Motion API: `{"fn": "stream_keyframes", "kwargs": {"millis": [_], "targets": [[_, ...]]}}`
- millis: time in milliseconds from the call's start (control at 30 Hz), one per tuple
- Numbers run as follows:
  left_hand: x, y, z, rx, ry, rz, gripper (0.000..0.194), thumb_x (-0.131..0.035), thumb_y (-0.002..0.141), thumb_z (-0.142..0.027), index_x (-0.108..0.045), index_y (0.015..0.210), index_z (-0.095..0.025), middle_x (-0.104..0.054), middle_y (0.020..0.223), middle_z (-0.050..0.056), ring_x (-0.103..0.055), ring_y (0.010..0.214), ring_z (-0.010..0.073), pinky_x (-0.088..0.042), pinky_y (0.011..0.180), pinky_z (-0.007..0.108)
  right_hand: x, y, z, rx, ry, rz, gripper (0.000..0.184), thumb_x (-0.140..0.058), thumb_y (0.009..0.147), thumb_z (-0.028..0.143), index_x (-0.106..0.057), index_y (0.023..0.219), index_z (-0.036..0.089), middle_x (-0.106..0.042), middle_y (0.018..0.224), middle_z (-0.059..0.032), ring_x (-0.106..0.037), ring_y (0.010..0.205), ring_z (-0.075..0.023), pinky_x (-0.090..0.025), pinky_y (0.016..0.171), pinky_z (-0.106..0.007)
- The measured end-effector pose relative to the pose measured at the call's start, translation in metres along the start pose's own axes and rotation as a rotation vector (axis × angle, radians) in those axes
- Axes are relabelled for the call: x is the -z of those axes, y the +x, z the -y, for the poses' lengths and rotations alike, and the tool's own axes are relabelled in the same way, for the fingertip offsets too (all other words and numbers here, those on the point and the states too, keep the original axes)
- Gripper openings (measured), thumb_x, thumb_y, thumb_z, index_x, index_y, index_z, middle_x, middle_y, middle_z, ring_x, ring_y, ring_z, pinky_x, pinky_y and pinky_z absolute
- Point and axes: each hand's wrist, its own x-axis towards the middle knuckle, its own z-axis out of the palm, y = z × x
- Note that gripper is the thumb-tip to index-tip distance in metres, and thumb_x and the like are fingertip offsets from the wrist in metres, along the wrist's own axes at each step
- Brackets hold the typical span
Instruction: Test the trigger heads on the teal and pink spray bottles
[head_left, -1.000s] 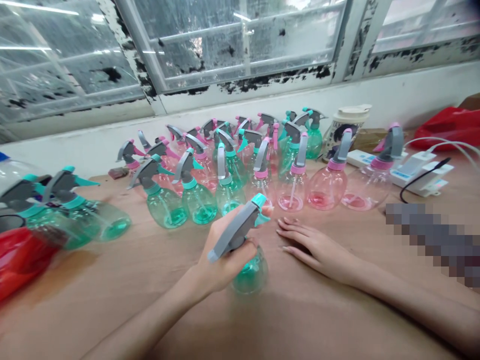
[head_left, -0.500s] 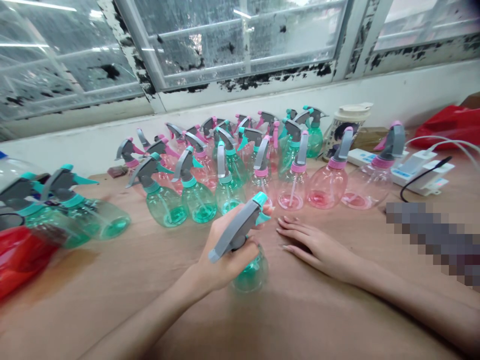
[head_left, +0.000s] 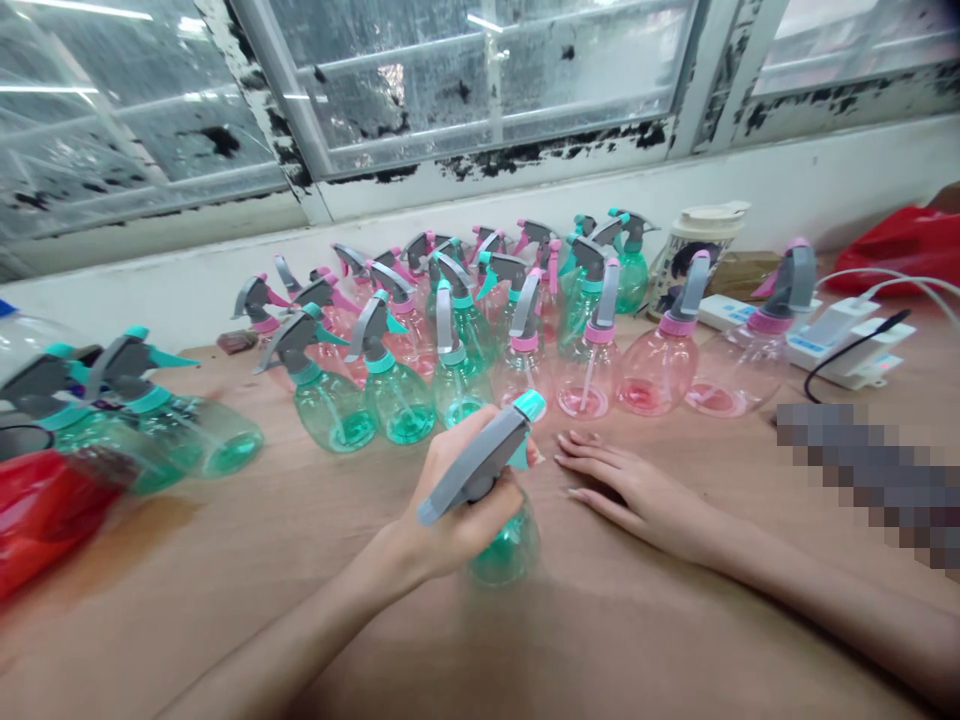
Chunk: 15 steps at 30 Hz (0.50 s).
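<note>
My left hand (head_left: 459, 505) is wrapped round the neck and trigger of a green spray bottle (head_left: 508, 548) in front of me. Its grey head with a turquoise nozzle points away to the upper right, and my fingers partly hide the trigger and collar. Flat on the table (head_left: 615, 640), just right of that bottle, lies my right hand (head_left: 626, 485), fingers stretched out and holding nothing. Beyond both hands stand several more spray bottles, among them a green one (head_left: 405, 408) and a pink one (head_left: 654, 375).
More green bottles (head_left: 154, 440) stand at the left beside a red plastic bag (head_left: 45, 515). At the back right are a lidded cup (head_left: 686, 260), a power strip (head_left: 832, 350) with cables, and another red bag (head_left: 900, 250). A window (head_left: 480, 80) runs behind the table.
The head of the held spray bottle has tilted slightly and its nozzle sits a little further right; the trigger looks pulled further in. My right hand stays in place.
</note>
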Motion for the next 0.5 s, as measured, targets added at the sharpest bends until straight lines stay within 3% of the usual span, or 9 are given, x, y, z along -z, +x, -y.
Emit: {"fn": "stream_keyframes", "kwargs": {"millis": [167, 300, 500], "targets": [[-0.0002, 0.0024, 0.0009, 0.008, -0.052, 0.009, 0.022, -0.05, 0.072, -0.02, -0.06, 0.092, -0.021, -0.061, 0.078, 0.001, -0.057, 0.068, 0.0164, -0.052, 0.068, 0.03, 0.0016, 0.0005, 0.0012, -0.003, 0.01, 0.009, 0.043, -0.045, 0.098, 0.039, -0.052, 0.138, 0.024, -0.051, 0.144, -0.0084, -0.043, 0.136, -0.0263, -0.038, 0.111, -0.051], [-0.003, -0.0013, 0.0012, 0.057, 0.018, -0.036, 0.024, -0.053, 0.073, -0.021, -0.061, 0.095, -0.022, -0.059, 0.072, 0.0, -0.055, 0.065, 0.0163, -0.05, 0.062, 0.029, 0.0009, 0.0002, 0.0006, -0.001, 0.017, -0.007, 0.042, -0.046, 0.098, 0.039, -0.052, 0.137, 0.025, -0.052, 0.144, -0.0076, -0.044, 0.135, -0.0265, -0.038, 0.111, -0.051], [-0.0046, -0.0011, 0.0078, 0.015, 0.016, -0.027, 0.023, -0.056, 0.07, -0.018, -0.056, 0.093, -0.019, -0.057, 0.073, -0.002, -0.049, 0.054, 0.0103, -0.048, 0.054, 0.025, 0.0005, 0.0004, 0.0005, -0.004, 0.016, -0.009, 0.042, -0.046, 0.098, 0.039, -0.053, 0.137, 0.025, -0.051, 0.144, -0.0078, -0.043, 0.136, -0.0266, -0.038, 0.111, -0.051]]}}
